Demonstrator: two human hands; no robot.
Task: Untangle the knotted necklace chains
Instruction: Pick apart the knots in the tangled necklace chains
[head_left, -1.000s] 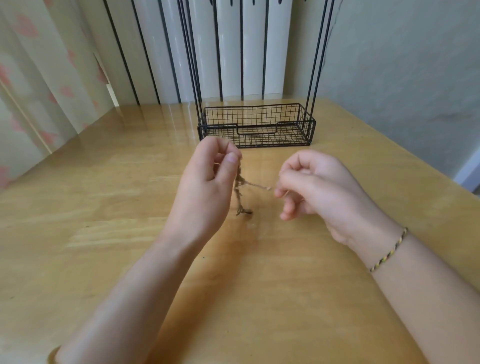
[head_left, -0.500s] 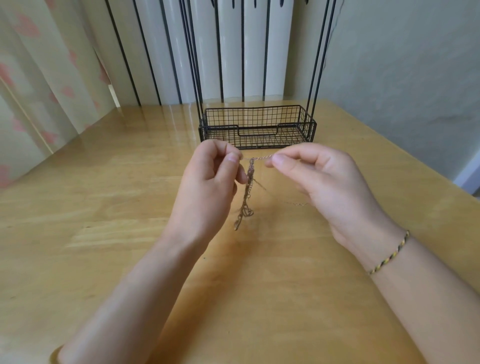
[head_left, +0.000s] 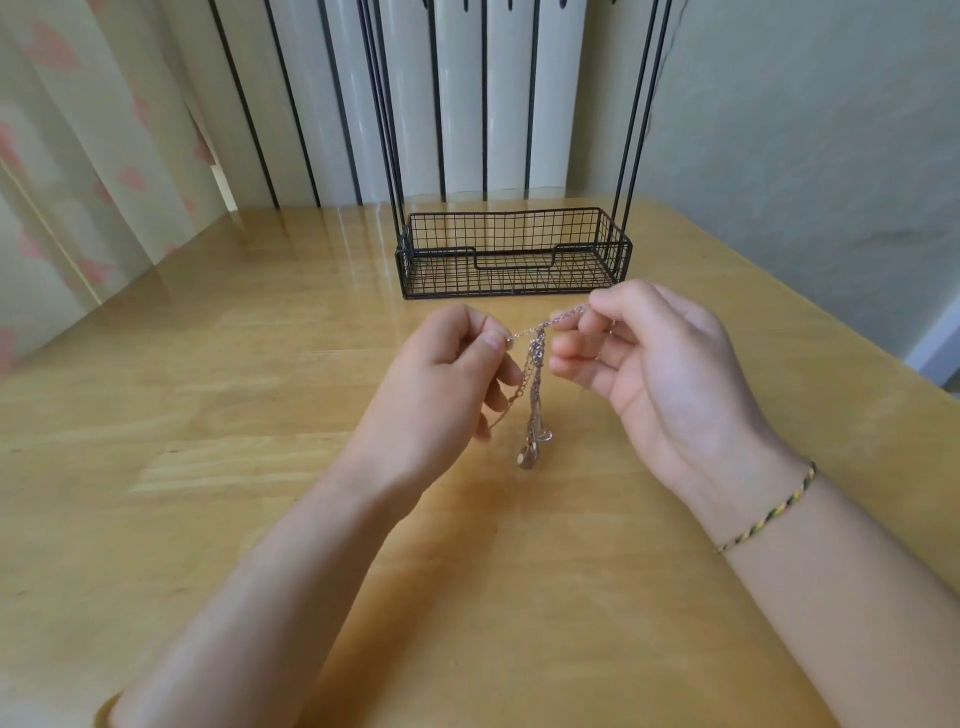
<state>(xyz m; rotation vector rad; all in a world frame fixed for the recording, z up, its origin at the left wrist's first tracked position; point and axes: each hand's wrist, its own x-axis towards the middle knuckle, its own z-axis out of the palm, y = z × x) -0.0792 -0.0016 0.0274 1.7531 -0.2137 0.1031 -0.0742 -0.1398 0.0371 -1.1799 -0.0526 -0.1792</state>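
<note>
Chains hung in a bunch just on the near side of the basket, clear of the table, strung between our two hands. Our left hand, nearer than the basket's left end, pinched one strand between thumb and forefinger, its other fingers loosely curled below. Our right hand, nearer than the basket's right end, pinched the other end of that taut span with thumb and forefinger, the rest of its fingers bent close beneath. The knot sat midway along the span, and loose lengths dropped from it.

We judged the chains light, limp and slippery, fine enough to kink or snap under a hard pull; tension would likely only tighten the snarl. Better holds, we thought, were the strands right beside the knot, teased apart with fingertips.

We counted one tangled bunch. How many chains were in it we could not tell, though several strands showed. Two small pendants seemed to hang at its bottom. There was one basket, one table, and one bracelet on the right wrist.
</note>
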